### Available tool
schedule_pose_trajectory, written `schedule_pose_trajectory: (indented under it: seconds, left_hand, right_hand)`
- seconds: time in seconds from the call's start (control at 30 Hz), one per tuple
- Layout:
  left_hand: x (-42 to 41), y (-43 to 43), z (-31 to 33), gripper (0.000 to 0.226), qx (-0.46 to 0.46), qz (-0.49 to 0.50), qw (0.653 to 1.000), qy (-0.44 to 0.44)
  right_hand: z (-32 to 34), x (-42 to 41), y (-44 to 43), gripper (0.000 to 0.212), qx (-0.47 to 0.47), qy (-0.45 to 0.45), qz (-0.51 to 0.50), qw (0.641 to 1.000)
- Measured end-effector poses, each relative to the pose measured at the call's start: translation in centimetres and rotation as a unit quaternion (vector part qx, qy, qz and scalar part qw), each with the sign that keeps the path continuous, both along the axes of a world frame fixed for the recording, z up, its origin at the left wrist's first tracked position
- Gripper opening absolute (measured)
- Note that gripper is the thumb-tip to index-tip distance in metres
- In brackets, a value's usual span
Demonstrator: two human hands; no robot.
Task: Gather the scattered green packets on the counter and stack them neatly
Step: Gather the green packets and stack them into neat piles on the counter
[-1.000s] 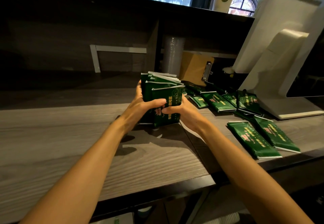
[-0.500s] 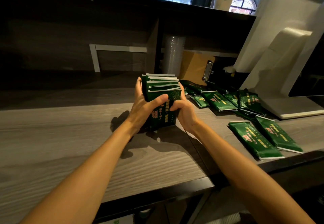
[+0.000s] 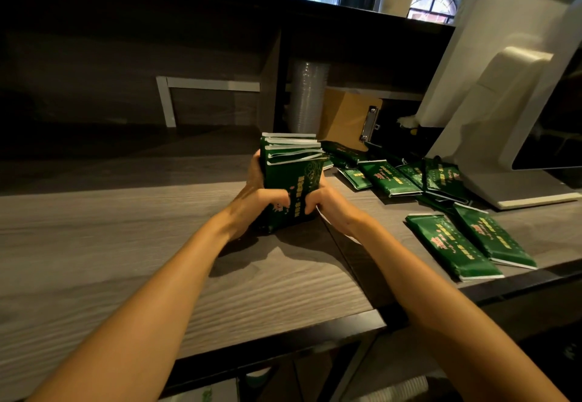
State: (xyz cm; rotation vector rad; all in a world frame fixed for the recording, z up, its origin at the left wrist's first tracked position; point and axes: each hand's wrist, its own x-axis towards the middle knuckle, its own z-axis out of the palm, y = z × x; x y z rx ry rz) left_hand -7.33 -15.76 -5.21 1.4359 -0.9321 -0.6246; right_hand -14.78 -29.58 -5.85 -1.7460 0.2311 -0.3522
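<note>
A bundle of several green packets (image 3: 294,178) stands on end on the wooden counter (image 3: 126,260), squared up with white top edges showing. My left hand (image 3: 255,200) grips its left side, thumb across the front. My right hand (image 3: 327,205) grips its right side, thumb on the front too. Two loose green packets (image 3: 453,249) lie flat near the counter's front edge at the right. Several more scattered packets (image 3: 390,178) lie further back by the monitor stand.
A white monitor stand (image 3: 516,181) and screen occupy the right. A brown clipboard (image 3: 346,118) leans behind the packets beside a stack of clear plastic cups (image 3: 307,99). A dark raised ledge runs along the back. The counter's dark front edge (image 3: 283,348) is near me.
The fanned tops of the bundle have been pressed together into an even block, and the bundle has come down onto the counter. Both thumbs have slid lower on its front.
</note>
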Motion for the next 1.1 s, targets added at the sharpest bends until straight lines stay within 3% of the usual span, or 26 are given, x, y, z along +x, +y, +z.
schedule_pose_trajectory:
  seconds: [0.1, 0.2, 0.27, 0.4, 0.5, 0.63, 0.7, 0.73, 0.77, 0.83, 0.87, 0.9, 0.97, 1.1]
  left_hand:
    - [0.1, -0.3, 0.2, 0.058, 0.006, 0.042, 0.999, -0.017]
    - [-0.1, -0.3, 0.7, 0.045, -0.014, 0.073, 0.997, -0.015]
    - [0.0, -0.2, 1.0, 0.038, -0.032, 0.082, 0.995, 0.038]
    - [0.1, -0.4, 1.0, 0.048, -0.038, 0.090, 0.984, 0.150]
    - [-0.1, -0.4, 1.3, 0.030, -0.033, 0.092, 0.969, 0.228]
    - [-0.2, -0.4, 1.8, 0.027, -0.041, 0.086, 0.948, 0.303]
    - [0.0, -0.4, 1.8, 0.023, -0.043, 0.085, 0.944, 0.316]
    - [0.1, -0.4, 1.7, 0.021, -0.040, 0.086, 0.945, 0.313]
    - [0.2, -0.4, 1.5, 0.020, -0.036, 0.089, 0.946, 0.308]
    - [0.4, -0.3, 1.3, 0.017, -0.033, 0.095, 0.946, 0.309]
    - [0.5, -0.3, 1.2, 0.017, -0.034, 0.097, 0.945, 0.312]
    - [0.6, -0.4, 1.1, 0.017, -0.034, 0.098, 0.944, 0.314]
    - [0.7, -0.4, 1.0, 0.017, -0.033, 0.100, 0.943, 0.315]
    - [0.9, -0.6, 0.8, 0.019, -0.026, 0.105, 0.947, 0.304]
  right_hand:
    - [0.3, -0.2, -0.1, 0.088, -0.001, 0.002, 0.001, 1.000]
    - [0.5, -0.4, -0.3, 0.073, 0.050, -0.024, -0.004, 0.998]
    - [0.8, -0.6, -0.6, 0.065, 0.105, -0.042, -0.011, 0.994]
    - [1.2, -0.7, -0.3, 0.051, 0.171, -0.042, 0.009, 0.984]
    - [1.1, -0.6, 0.2, 0.054, 0.154, -0.024, 0.018, 0.988]
    - [1.5, -0.6, 0.1, 0.022, 0.134, -0.017, 0.009, 0.991]
    - [1.6, -0.7, -0.8, 0.019, 0.068, -0.023, -0.064, 0.995]
    - [1.4, -0.6, -1.5, 0.024, -0.016, -0.014, -0.135, 0.991]
    - [1.1, -0.6, -2.4, 0.029, -0.144, 0.023, -0.224, 0.964]
    - [0.2, -1.0, -4.5, 0.048, -0.389, 0.169, -0.335, 0.842]
    - [-0.4, -1.3, -5.4, 0.059, -0.434, 0.234, -0.348, 0.797]
    - [-0.6, -1.6, -5.9, 0.066, -0.440, 0.287, -0.349, 0.776]
    - [-1.1, -1.8, -6.6, 0.069, -0.408, 0.345, -0.342, 0.773]
    - [-1.0, -1.2, -6.0, 0.053, -0.426, 0.295, -0.329, 0.789]
